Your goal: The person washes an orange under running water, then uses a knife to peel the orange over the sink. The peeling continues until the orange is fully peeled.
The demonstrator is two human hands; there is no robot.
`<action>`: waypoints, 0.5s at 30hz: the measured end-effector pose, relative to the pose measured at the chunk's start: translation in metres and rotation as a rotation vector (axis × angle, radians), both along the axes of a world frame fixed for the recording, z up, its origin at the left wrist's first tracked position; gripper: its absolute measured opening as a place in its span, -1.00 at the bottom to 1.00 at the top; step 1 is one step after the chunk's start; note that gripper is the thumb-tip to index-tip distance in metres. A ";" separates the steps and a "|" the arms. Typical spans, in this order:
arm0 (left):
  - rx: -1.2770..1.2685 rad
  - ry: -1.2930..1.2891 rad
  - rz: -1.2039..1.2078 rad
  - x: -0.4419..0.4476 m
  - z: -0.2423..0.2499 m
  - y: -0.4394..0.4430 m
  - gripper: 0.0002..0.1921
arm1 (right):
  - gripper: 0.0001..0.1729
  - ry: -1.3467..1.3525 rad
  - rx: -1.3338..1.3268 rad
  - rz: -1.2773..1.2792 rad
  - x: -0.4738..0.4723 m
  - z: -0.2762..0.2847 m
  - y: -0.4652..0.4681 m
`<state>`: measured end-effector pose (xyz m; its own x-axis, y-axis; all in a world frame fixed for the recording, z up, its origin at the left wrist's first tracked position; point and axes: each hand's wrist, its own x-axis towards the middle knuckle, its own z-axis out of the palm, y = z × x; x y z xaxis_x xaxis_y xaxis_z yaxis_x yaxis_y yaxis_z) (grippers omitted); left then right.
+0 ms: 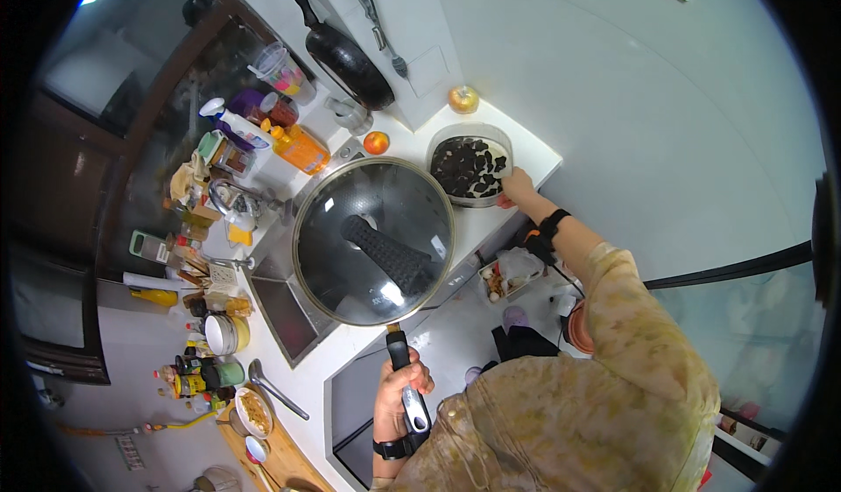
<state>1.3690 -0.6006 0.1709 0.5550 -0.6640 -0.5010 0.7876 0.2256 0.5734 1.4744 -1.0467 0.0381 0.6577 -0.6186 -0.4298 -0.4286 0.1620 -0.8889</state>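
Note:
My left hand (404, 381) is wrapped around the black-and-silver handle (398, 351) of a wide pan. A large round glass lid (328, 255) covers the pan, and a black textured lid handle (387, 255) lies across its top. The covered pan is held over the sink and the counter edge. At the counter's far corner, my right hand (519, 188) grips the near rim of a clear plastic container (470, 203). Dark, ragged pieces resembling black wood ear fungus (463, 163) lie in it, in what looks like water. My right fingertips are partly hidden by the rim.
A steel sink (282, 321) and faucet (230, 196) lie left of the pan. An apple (463, 99), a red-orange fruit (376, 142) and an orange soap bottle (302, 150) stand behind. A frying pan (351, 65) hangs above. A ladle (276, 388) and a bowl (253, 413) are lower left.

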 end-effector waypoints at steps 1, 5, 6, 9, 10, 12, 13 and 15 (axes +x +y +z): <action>-0.020 0.011 0.006 0.003 -0.001 -0.002 -0.75 | -0.73 0.014 0.000 -0.034 -0.010 0.005 -0.005; -0.044 -0.019 -0.033 0.022 -0.011 -0.011 -0.76 | -0.57 0.024 -0.093 0.055 -0.060 0.033 -0.026; -0.054 -0.022 -0.054 0.028 -0.014 -0.014 -0.77 | -0.56 0.050 -0.076 0.046 -0.074 0.042 -0.030; 0.005 -0.060 -0.072 0.045 -0.027 -0.027 -0.78 | -0.53 0.109 -0.038 0.017 -0.113 0.070 -0.037; -0.008 -0.056 -0.078 0.050 -0.032 -0.034 -0.79 | -0.52 0.115 -0.037 0.011 -0.127 0.078 -0.039; 0.003 -0.046 -0.096 0.059 -0.043 -0.051 -0.80 | -0.48 0.120 -0.040 -0.009 -0.151 0.093 -0.041; -0.010 -0.052 -0.106 0.064 -0.048 -0.060 -0.80 | -0.46 0.117 -0.042 -0.023 -0.163 0.100 -0.042; 0.012 -0.069 -0.149 0.072 -0.058 -0.080 -0.82 | -0.42 0.104 -0.047 -0.044 -0.184 0.112 -0.042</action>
<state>1.4411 -0.6803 0.1125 0.4839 -0.7358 -0.4737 0.7704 0.1015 0.6294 1.2909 -1.0887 0.1504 0.5829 -0.6667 -0.4646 -0.5126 0.1420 -0.8468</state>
